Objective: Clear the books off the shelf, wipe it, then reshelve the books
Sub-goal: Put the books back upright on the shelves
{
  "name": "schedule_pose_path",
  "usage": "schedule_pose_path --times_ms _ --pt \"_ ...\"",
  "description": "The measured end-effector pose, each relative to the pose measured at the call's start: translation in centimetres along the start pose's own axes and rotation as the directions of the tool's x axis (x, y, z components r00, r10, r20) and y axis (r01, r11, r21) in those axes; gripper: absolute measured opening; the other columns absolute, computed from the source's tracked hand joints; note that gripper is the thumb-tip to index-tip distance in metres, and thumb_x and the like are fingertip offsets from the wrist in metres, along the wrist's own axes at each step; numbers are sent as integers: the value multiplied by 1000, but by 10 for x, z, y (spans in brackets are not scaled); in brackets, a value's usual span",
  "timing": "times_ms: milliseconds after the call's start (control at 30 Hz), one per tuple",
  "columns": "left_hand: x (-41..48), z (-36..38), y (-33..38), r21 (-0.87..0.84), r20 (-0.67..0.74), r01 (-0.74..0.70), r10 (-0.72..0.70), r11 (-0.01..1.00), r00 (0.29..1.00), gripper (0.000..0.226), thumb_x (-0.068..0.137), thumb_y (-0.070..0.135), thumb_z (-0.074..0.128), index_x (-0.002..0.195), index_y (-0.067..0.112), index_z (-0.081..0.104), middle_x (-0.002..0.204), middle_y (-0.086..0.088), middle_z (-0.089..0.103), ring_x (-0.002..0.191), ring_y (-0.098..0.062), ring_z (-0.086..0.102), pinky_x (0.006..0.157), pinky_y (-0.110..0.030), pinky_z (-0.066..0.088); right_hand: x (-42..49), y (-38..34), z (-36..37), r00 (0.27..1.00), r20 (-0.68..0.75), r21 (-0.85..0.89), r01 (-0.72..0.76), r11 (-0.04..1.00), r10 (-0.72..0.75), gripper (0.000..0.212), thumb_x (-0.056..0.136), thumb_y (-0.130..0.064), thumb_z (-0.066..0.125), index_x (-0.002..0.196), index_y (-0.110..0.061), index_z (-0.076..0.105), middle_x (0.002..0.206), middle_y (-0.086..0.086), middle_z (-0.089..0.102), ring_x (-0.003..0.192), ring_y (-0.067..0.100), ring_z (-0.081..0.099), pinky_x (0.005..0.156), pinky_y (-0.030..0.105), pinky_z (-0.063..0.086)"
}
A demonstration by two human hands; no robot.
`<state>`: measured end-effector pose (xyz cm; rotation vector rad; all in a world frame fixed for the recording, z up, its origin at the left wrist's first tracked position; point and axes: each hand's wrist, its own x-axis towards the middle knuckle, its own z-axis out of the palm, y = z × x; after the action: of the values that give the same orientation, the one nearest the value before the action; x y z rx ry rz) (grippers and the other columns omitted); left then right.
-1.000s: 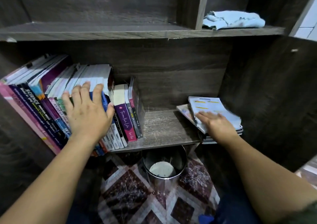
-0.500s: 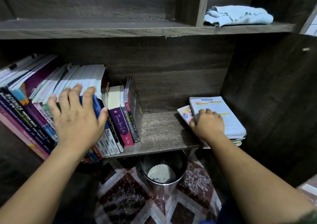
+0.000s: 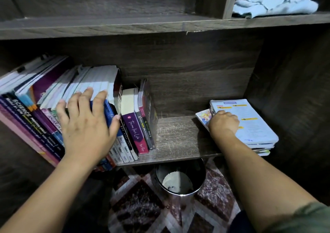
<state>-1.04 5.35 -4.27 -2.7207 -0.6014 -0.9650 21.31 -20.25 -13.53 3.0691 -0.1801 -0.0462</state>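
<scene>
A row of upright books (image 3: 44,111) leans leftward on the left half of the wooden shelf (image 3: 178,140). My left hand (image 3: 85,125) lies flat against their spines with fingers spread. A purple book (image 3: 134,127) and two thin dark ones stand at the row's right end. At the shelf's right end lies a flat stack of books (image 3: 250,125), a pale blue one on top. My right hand (image 3: 223,124) grips the stack's left edge with curled fingers; the fingertips are hidden.
A folded light blue cloth (image 3: 275,4) lies on the upper shelf at the right. A round metal bin (image 3: 180,179) stands on the patterned floor below the shelf's front edge. A dark side panel (image 3: 294,90) closes the shelf on the right.
My right hand has gone from lying flat on the stack to curling round its left edge. My left hand has stayed on the spines.
</scene>
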Motion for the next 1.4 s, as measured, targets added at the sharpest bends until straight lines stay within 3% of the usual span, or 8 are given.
schedule_pose_path --times_ms 267,567,733,867,1000,1167,1333,1400 --pt "-2 0 -4 17 14 -19 19 1000 1000 66 83 49 47 137 10 42 138 -19 43 128 -37 37 108 -56 21 14 5 6 997 71 4 14 1000 -14 62 102 -24 36 151 1 8 154 31 16 136 56 23 110 55 27" --pt "-1 1 -2 11 1 -8 8 1000 1000 67 82 47 49 137 9 43 138 -19 44 128 -38 37 108 -55 19 11 8 2 986 -140 -122 76 990 -93 82 92 -50 50 145 5 21 145 28 36 132 45 37 108 46 36" --pt "0 3 0 7 9 8 -8 1000 1000 67 81 47 49 136 9 43 138 -20 44 128 -39 37 108 -56 19 -9 -6 -28 942 -332 55 78 995 -56 40 97 -9 39 133 6 41 128 25 53 114 40 56 89 42 47" --pt "1 2 3 13 27 24 -25 1000 999 63 84 43 54 136 9 42 137 -21 43 128 -39 36 108 -56 17 -47 -21 -65 849 -516 217 261 941 -117 39 96 -6 35 134 -4 44 124 15 57 107 34 59 81 41 47" --pt "1 0 4 34 56 32 -34 999 998 64 84 43 59 136 10 43 138 -19 43 129 -38 35 109 -56 17 -82 -40 -69 707 -696 370 505 780 -128 50 90 -7 53 139 -11 47 133 11 58 108 32 61 80 38 49" --pt "1 -2 4 38 53 36 -38 999 998 66 82 48 45 136 10 44 136 -18 44 127 -38 36 108 -56 19 -91 -67 -25 577 -782 506 809 298 -237 62 83 1 57 142 -12 42 142 7 51 122 17 47 107 25 33" --pt "0 1 3 33 43 28 -30 999 999 65 82 47 46 136 10 43 137 -18 44 128 -38 37 108 -56 19 -97 -104 26 753 -493 782 603 157 -436 56 96 -31 50 148 -30 28 145 8 44 129 18 41 108 45 34" --pt "0 2 2 38 45 27 -28 999 999 65 82 46 47 136 10 42 138 -18 43 128 -38 36 108 -56 19 -97 -114 32 719 -353 832 534 151 -599 63 95 -44 43 150 -41 12 152 2 34 136 19 35 112 47 32"
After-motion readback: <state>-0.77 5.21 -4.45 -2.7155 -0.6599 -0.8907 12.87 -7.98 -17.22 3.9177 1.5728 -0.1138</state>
